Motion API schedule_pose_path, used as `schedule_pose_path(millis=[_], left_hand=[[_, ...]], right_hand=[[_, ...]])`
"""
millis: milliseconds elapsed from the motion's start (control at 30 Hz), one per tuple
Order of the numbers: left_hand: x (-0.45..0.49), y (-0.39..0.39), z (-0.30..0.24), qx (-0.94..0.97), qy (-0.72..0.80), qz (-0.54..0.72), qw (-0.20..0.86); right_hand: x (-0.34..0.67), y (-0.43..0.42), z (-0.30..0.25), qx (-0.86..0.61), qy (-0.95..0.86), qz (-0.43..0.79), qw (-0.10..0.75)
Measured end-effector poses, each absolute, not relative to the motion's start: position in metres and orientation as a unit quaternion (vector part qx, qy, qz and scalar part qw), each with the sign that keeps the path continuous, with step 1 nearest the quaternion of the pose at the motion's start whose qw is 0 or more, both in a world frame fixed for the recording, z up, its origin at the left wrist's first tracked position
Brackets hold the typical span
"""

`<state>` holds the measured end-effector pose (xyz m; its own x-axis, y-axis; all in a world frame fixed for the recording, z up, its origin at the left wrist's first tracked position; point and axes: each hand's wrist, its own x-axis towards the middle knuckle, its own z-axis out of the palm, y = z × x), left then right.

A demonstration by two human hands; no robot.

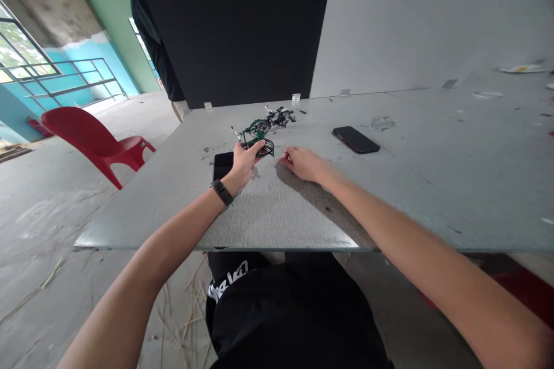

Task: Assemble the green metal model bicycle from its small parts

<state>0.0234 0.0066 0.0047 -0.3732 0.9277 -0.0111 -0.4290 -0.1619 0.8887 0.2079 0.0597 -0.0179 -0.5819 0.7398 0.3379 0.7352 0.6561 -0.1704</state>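
My left hand [244, 161], with a black band at the wrist, grips a small green model bicycle [260, 135] above the table. Its spoked wheel sticks out past my thumb on the right. Just to the right, my right hand [303, 164] is low over the tabletop, thumb and fingers pinched together. Something tiny may be between those fingertips, but I cannot make it out. Behind the green bicycle stands a black model bicycle [281, 117]; the two overlap in view. A dark phone-like slab [222, 165] lies partly hidden behind my left hand.
A black phone [355, 139] lies on the grey table [433, 184] to the right. A black panel [242, 29] and a white wall [415, 23] rise behind. A red chair [86, 132] stands at left, and a person's dark sleeve [151, 40] shows beside the panel.
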Motion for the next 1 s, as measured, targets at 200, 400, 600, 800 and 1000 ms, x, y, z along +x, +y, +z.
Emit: schedule_pose_path(millis=[200, 400, 600, 800, 1000], left_hand=[[0.023, 0.007, 0.003, 0.312, 0.432, 0.697, 0.480], [0.021, 0.008, 0.003, 0.313, 0.442, 0.693, 0.476], [0.021, 0.009, 0.005, 0.314, 0.444, 0.697, 0.468], [0.021, 0.007, 0.006, 0.311, 0.444, 0.697, 0.470], [0.021, 0.008, 0.005, 0.308, 0.453, 0.693, 0.469]], right_hand=[[0.198, 0.055, -0.014, -0.442, -0.883, -0.001, 0.160], [0.202, 0.057, -0.007, -0.431, -0.894, 0.045, 0.117], [0.219, 0.061, 0.003, -0.405, -0.899, 0.046, 0.157], [0.228, 0.058, 0.014, -0.405, -0.904, 0.058, 0.125], [0.225, 0.054, 0.019, -0.405, -0.909, 0.050, 0.079]])
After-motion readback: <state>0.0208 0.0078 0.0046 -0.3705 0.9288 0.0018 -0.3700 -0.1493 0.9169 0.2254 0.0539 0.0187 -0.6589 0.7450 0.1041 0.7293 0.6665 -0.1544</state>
